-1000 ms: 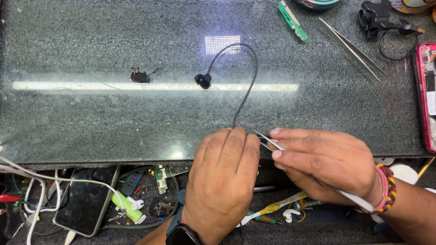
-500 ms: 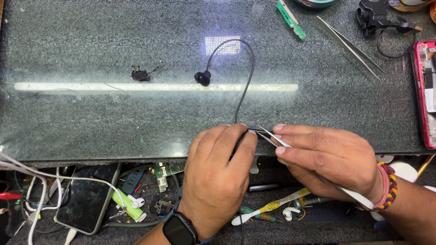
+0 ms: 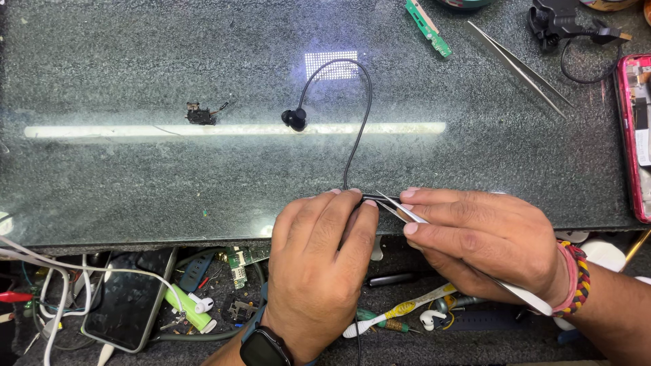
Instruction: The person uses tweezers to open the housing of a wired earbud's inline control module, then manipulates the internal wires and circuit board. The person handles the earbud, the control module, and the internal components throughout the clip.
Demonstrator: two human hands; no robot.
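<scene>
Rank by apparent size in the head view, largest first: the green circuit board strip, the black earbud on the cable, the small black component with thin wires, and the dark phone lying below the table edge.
1. Dark phone, though it lies nearer the camera.
2. Green circuit board strip.
3. Black earbud and small black component: they look alike, so I do not rank them.

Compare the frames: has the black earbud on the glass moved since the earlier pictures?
No. The black earbud stays at the bright light strip, right of the small black component.
</scene>
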